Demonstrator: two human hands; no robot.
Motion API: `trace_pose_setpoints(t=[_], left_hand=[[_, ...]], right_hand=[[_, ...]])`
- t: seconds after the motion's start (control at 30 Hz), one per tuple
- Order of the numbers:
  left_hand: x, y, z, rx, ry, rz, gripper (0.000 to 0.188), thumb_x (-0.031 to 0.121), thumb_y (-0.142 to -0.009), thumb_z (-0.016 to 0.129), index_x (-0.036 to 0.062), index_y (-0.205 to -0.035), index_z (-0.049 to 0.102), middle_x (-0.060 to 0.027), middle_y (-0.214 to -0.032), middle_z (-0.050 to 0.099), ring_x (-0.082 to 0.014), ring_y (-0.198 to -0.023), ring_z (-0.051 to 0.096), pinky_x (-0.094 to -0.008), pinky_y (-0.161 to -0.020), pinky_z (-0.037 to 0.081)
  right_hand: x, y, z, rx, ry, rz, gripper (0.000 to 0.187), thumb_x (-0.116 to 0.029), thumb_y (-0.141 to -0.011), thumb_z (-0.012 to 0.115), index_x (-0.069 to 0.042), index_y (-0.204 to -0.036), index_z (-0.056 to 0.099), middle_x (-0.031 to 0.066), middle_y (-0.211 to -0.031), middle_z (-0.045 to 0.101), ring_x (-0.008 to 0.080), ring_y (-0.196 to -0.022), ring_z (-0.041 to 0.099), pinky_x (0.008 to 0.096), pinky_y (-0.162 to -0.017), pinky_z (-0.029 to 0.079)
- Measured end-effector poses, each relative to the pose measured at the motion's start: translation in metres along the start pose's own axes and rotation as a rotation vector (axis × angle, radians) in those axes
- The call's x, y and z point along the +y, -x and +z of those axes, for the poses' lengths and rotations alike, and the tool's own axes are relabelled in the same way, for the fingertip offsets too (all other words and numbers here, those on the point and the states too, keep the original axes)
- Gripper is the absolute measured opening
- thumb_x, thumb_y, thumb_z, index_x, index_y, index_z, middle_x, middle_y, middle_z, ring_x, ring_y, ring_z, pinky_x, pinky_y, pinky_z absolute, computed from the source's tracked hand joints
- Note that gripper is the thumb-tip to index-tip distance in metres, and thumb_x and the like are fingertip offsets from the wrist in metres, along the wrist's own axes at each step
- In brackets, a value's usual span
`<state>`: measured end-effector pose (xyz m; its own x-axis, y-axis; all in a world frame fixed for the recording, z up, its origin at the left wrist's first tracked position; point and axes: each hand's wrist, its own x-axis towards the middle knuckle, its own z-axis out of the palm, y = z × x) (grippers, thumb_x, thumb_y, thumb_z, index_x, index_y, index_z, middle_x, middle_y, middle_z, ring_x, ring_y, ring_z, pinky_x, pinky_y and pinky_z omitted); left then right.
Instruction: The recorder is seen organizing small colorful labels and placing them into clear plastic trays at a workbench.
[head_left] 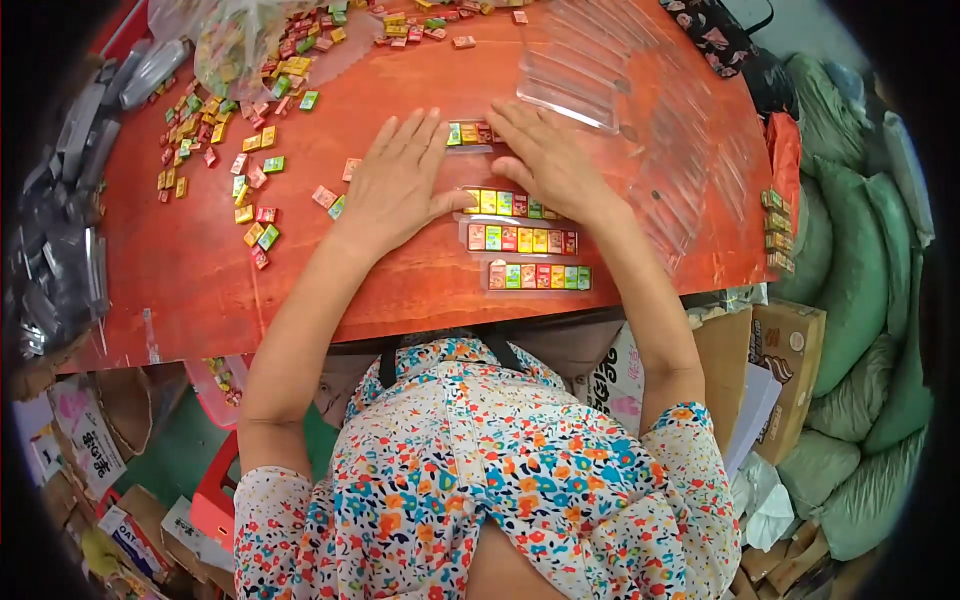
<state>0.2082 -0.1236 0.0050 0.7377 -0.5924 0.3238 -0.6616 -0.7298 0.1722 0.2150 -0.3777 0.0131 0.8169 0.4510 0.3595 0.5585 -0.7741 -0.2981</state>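
My left hand (pixel 396 190) lies flat with its fingers stretched out, at the left end of a far row of small coloured boxes (pixel 470 132) in a clear tray. Opposite it, my right hand (pixel 553 165) has its fingers extended over that row's right end, hiding part of it. My left thumb reaches the left end of a second row of boxes (pixel 505 204), whose right end is partly covered by my right hand. Closer to me lie a third filled clear tray (pixel 522 239) and a fourth (pixel 540 276), each with red, green and yellow boxes side by side.
Loose small boxes (pixel 275 164) are scattered across the left of the red table (pixel 300 290), near a clear plastic bag (pixel 238 45). Clear trays (pixel 570 90) spread over the right side. Dark plastic packs (pixel 75 170) stand at the left edge; green sacks (pixel 850 250) are piled right.
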Motion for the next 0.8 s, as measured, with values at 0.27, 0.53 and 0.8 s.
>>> trace_pose_setpoints(t=[0.27, 0.53, 0.8], left_hand=[[0.004, -0.005, 0.003, -0.078, -0.136, 0.027, 0.092, 0.066, -0.084, 0.053, -0.0061, -0.141, 0.042, -0.0216, -0.148, 0.041, -0.0318, -0.142, 0.034, -0.0460, -0.118, 0.023], [0.002, 0.001, 0.008, -0.082, -0.060, 0.039, 0.100, 0.071, -0.084, 0.049, -0.0061, -0.146, 0.034, -0.0218, -0.154, 0.033, -0.0322, -0.145, 0.029, -0.0460, -0.119, 0.021], [0.003, -0.001, 0.005, -0.186, -0.022, 0.000, 0.096, 0.068, -0.089, 0.047, -0.0058, -0.147, 0.032, -0.0226, -0.156, 0.027, -0.0330, -0.146, 0.024, -0.0462, -0.120, 0.020]], right_hand=[[-0.011, 0.006, 0.014, -0.241, 0.221, -0.112, 0.070, -0.054, -0.098, 0.039, -0.009, -0.151, 0.033, 0.0122, -0.156, 0.033, 0.0268, -0.145, 0.030, 0.0470, -0.120, 0.017], [-0.014, 0.001, 0.008, -0.272, 0.057, -0.063, 0.068, -0.056, -0.099, 0.035, -0.011, -0.151, 0.033, 0.0133, -0.157, 0.031, 0.0276, -0.145, 0.028, 0.0486, -0.120, 0.015], [-0.019, 0.004, 0.013, -0.347, 0.211, -0.062, 0.065, -0.053, -0.101, 0.035, -0.013, -0.152, 0.032, 0.0102, -0.159, 0.029, 0.0269, -0.147, 0.024, 0.0475, -0.121, 0.012]])
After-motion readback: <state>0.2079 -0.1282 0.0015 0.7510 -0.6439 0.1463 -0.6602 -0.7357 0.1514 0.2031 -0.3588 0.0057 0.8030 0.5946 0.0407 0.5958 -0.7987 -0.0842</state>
